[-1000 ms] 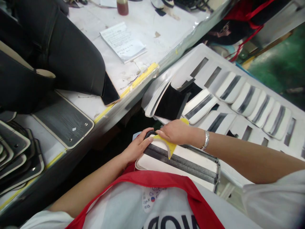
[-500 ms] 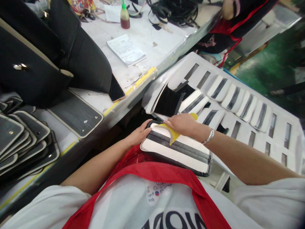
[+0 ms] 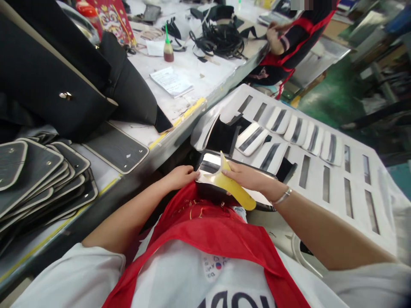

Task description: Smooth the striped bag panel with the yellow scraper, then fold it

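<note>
While the curved yellow plastic-looking tool [image 3: 237, 188] is grasped between the thumb and fingers of the right hand [image 3: 245, 175], the white-faced, black-edged bag piece [image 3: 210, 158] lies just beneath those fingers, above the red apron [image 3: 205, 239]. Left hand [image 3: 180, 175]: fingertips pinch or press the piece's near-left end, beside the tool's notched tip, probably to steady it. Tightness of that hold: cannot tell. Right grip appears set on the tool's middle to control both its crescent end and rounded tail; some fingers are hidden.

Material notes: piece matte white, smooth, oblong, rounded corners, a dark strip along the face, deeper black sides. Tool thin, slightly translucent, concave at one end.

Beyond the right fingers: a slotted white board [image 3: 337, 196] bearing loose striped panels [image 3: 293, 128] laid side by side, likely for easy pick-up. Black folded pieces [image 3: 221, 137] sit at its near corner.

Beyond the left fingers: a white-topped table [image 3: 192, 68] with a notepad [image 3: 171, 81] and green-tipped bottle [image 3: 168, 51]; farther left, an overlapping stack of dark panels [image 3: 35, 171], pale-edged with metal studs, beside black leather-like bags [image 3: 48, 90]. A co-worker's hand [image 3: 274, 38] is at the table's far edge.
</note>
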{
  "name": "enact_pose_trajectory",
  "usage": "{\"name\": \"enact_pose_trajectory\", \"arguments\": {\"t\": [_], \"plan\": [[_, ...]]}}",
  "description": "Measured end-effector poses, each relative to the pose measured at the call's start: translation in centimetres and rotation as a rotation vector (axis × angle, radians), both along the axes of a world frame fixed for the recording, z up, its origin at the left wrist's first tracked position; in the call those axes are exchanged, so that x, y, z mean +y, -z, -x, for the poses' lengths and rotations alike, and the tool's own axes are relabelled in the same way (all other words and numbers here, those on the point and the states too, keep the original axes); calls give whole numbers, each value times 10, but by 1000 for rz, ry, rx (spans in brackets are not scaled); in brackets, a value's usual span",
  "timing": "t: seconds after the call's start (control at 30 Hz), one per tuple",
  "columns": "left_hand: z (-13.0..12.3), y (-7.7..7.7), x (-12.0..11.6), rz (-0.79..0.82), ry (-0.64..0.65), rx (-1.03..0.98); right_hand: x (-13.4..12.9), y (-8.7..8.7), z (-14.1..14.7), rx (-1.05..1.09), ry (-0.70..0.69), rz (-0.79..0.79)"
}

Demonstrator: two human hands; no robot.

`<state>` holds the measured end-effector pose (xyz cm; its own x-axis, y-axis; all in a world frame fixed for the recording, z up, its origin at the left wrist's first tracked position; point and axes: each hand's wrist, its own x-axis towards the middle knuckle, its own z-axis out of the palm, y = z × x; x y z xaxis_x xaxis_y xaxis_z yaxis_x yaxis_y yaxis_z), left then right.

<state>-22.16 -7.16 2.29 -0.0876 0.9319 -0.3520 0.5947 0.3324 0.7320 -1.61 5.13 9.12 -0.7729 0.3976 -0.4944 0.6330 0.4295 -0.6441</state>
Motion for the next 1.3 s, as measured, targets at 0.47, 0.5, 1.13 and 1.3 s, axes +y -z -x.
{"name": "enact_pose_trajectory", "arguments": {"t": [0.47, 0.5, 1.13, 1.3], "plan": [[3, -9, 9, -64, 237, 276, 16, 14, 37, -24, -301, -60], [3, -9, 9, -61, 228, 288, 17, 14, 39, -43, -322, -101], [1, -4, 18, -4, 126, -68, 21, 17, 44, -156, -236, -11], [7, -14, 29, 30, 202, -73, 20, 14, 48, -179, -267, -92]]}}
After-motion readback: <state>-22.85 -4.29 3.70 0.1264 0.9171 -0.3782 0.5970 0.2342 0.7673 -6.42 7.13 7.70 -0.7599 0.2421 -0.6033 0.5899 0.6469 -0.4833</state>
